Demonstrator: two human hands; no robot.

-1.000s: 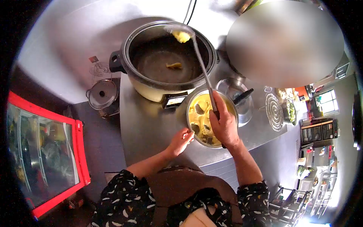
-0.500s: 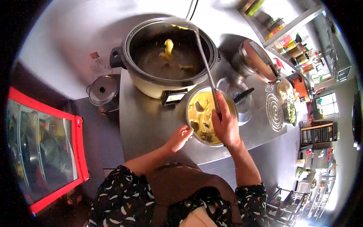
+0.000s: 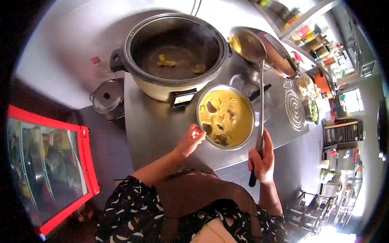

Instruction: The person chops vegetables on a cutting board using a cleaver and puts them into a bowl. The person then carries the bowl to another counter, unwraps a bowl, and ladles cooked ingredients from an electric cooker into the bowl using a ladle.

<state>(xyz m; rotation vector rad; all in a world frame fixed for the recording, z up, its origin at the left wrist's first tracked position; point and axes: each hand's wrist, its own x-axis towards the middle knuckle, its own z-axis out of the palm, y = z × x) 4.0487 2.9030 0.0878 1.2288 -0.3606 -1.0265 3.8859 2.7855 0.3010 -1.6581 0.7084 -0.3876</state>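
Note:
My right hand [image 3: 263,162] is wrapped round the dark handle of a long metal ladle [image 3: 261,97], whose bowl is up at the right of the big cooker. My left hand [image 3: 191,139] pinches at the left rim of a round metal bowl [image 3: 253,128]. Inside this bowl lies yellow batter [image 3: 235,125] with dark pieces in it. Behind it stands the large open cooker [image 3: 162,87], with two small yellowish pieces [image 3: 165,61] on its dark inside bottom.
Right of the bowl are a clear lid with a black handle [image 3: 260,93] and a round wire rack [image 3: 293,109]. A lidded pot [image 3: 107,96] stands lower left, near a red-framed glass cabinet [image 3: 86,162]. Shelves hold bottles at upper right.
The ladle has swung from over the cooker to the right, and my right hand has moved right and down, off the bowl. A yellow piece that was dropping now lies in the cooker.

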